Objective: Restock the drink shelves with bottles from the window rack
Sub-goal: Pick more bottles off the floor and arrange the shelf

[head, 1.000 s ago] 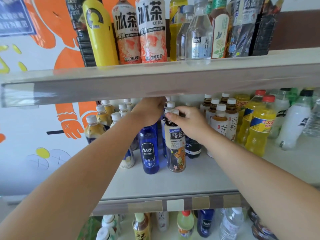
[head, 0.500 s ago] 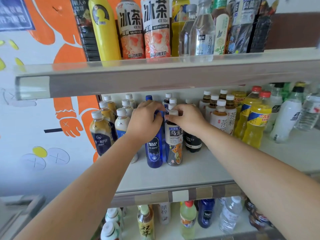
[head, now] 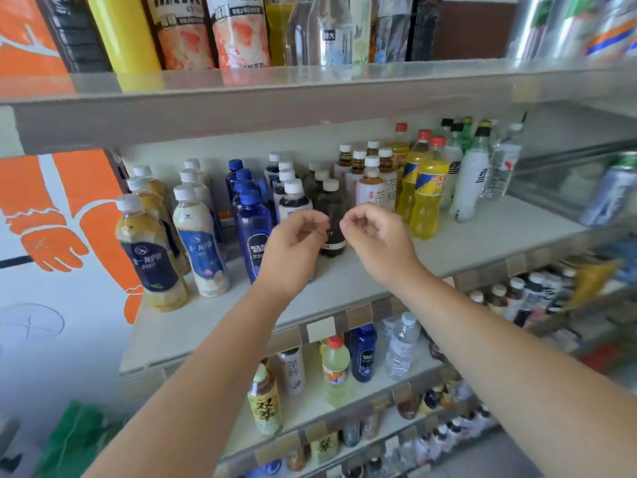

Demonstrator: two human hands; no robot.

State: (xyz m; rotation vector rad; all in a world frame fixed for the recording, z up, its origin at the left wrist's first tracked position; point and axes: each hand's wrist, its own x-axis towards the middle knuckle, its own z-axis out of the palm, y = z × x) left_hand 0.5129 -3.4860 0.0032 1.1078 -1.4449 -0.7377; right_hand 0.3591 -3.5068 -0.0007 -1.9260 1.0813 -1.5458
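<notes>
Left hand (head: pixel 293 241) and right hand (head: pixel 374 236) hover loosely curled and empty, just in front of a dark bottle (head: pixel 331 219) standing between them on the shelf (head: pixel 482 243)

Pretty bright, even daylight, soft shadows only. Right side and bottom were smeared with motion blur, edges bent fisheye-style, and the top shelf (head: pixel 344 81) lip had glare.

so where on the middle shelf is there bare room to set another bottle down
Bare room on the middle shelf: the front strip ahead of the rows, and the right end past the white bottle. From the milk tea bottles to the yellow bottles it is crowded.
</notes>
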